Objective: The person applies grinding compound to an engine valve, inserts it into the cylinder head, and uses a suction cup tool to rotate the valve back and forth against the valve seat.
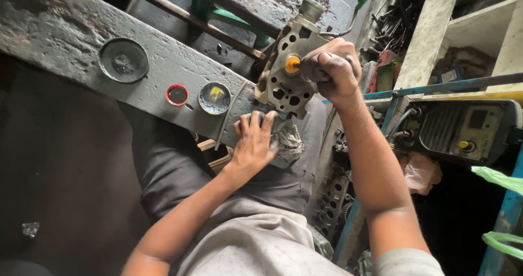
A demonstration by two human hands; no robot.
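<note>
A grey metal engine head (pixel 283 77) with several holes stands tilted on the edge of a dirty grey bench (pixel 71 34). My right hand (pixel 332 69) is fisted on a tool with an orange tip (pixel 292 63) pressed against the casting's face. My left hand (pixel 253 142) lies flat just below the casting, fingers spread, resting on the bench edge next to a crumpled grey rag (pixel 286 140).
On the bench sit a large dark lid (pixel 123 60), a small red-rimmed cap (pixel 177 94) and a tin with yellow paste (pixel 214 98). A grey machine with a yellow knob (pixel 463 130) stands at right under shelves. Another perforated casting (pixel 332 200) lies below.
</note>
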